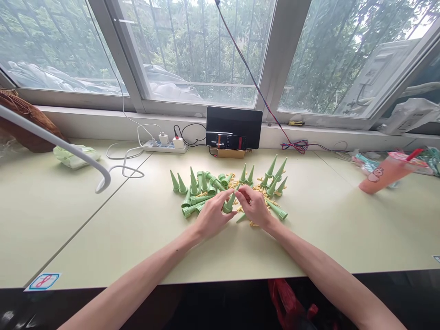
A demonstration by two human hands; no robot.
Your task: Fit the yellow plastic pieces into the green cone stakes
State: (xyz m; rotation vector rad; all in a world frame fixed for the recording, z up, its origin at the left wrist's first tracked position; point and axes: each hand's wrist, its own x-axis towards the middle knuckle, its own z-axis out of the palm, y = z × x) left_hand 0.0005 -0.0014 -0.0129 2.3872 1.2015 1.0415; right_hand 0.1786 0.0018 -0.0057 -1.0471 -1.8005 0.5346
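A heap of green plastic cone spikes (206, 183) and small yellow pieces (234, 183) lies on the pale green table (137, 229). My left hand (213, 213) grips one green cone (229, 203) by its wide end, tip pointing up and right. My right hand (253, 206) pinches at the tip of that same cone, fingers closed. Some cones stand upright at the left and right of the heap; others lie on their sides.
A black tablet and a phone (231, 141) lean against the window sill behind the heap. A power strip (165, 145) with cables sits to the left. A pink lidded cup (385, 173) stands at the right. A white curved tube (68, 151) crosses the left side.
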